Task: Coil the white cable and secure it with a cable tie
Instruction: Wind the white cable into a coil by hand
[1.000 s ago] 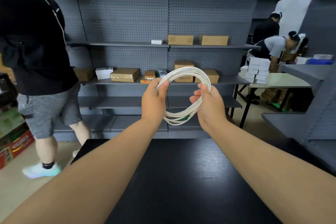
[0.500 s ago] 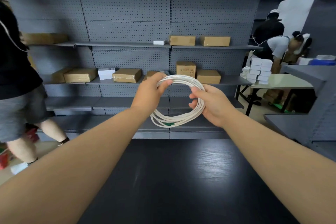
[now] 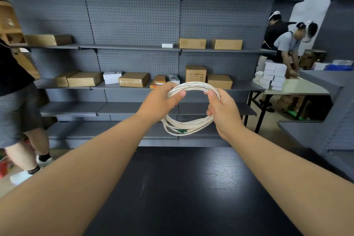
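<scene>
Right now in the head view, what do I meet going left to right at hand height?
From the left: person in grey shorts → left hand → white cable → right hand → pale table carrying white boxes.

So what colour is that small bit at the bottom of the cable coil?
Green. The small bit sits low on the white cable; head view.

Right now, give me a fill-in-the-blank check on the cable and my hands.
1. The white cable is wound into a ____.
2. The left hand and right hand hold it ____ the black table.
3. The small piece at the cable's bottom is coloured ____.
Missing words: coil; above; green.
</scene>
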Action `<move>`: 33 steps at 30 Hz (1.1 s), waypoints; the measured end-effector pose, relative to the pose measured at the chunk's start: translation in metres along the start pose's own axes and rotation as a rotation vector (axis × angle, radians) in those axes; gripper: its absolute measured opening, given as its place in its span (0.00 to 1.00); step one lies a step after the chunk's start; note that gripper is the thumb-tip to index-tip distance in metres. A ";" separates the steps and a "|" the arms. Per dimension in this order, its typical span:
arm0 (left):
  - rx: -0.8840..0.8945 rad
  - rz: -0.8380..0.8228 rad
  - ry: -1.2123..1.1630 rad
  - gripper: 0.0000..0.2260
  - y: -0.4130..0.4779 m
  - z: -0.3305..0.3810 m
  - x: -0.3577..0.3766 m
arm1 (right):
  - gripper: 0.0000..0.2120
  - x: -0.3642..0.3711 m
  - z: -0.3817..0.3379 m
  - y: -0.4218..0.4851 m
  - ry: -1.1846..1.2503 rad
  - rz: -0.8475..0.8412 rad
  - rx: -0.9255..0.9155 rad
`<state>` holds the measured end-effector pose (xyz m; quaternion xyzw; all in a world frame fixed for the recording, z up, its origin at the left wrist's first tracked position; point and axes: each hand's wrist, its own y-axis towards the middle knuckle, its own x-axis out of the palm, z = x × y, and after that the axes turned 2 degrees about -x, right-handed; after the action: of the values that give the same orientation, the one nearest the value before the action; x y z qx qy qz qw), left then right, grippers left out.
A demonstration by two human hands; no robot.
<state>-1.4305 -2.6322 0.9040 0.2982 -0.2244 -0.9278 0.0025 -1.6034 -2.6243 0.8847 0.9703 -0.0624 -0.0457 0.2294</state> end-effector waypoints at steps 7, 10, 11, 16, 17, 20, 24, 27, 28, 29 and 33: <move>0.136 0.054 0.420 0.36 0.008 0.008 -0.007 | 0.10 -0.006 -0.006 0.000 -0.055 -0.016 -0.055; 0.268 0.195 0.645 0.54 0.002 0.013 0.000 | 0.10 -0.007 -0.009 0.000 -0.058 -0.016 -0.056; 0.306 0.216 0.712 0.57 -0.002 0.013 0.005 | 0.10 -0.006 -0.009 0.000 -0.043 -0.012 -0.051; 0.355 0.208 0.900 0.61 -0.011 0.005 0.027 | 0.10 -0.004 -0.014 -0.001 0.012 0.019 -0.025; 0.355 0.204 0.916 0.61 -0.011 0.004 0.030 | 0.10 -0.004 -0.014 -0.001 0.039 0.030 -0.013; 0.359 0.204 0.943 0.63 -0.012 0.002 0.036 | 0.10 0.000 -0.013 0.000 0.115 0.072 0.029; 0.367 0.226 0.971 0.64 -0.012 0.000 0.041 | 0.10 0.002 -0.013 0.001 0.178 0.091 0.029; 0.375 0.241 0.994 0.63 -0.011 -0.003 0.043 | 0.10 0.004 -0.013 0.001 0.227 0.100 0.026; 0.374 0.249 1.002 0.62 -0.011 -0.003 0.043 | 0.10 0.004 -0.013 0.001 0.245 0.099 0.029; 0.374 0.256 1.011 0.62 -0.010 -0.004 0.044 | 0.10 0.005 -0.012 0.001 0.263 0.097 0.037; 0.401 0.296 1.019 0.55 -0.008 -0.009 0.045 | 0.10 0.007 -0.009 0.001 0.336 0.079 0.052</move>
<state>-1.4617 -2.6350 0.8698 0.6682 -0.4063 -0.5955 0.1838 -1.5951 -2.6227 0.8928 0.9666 -0.0626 0.1277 0.2131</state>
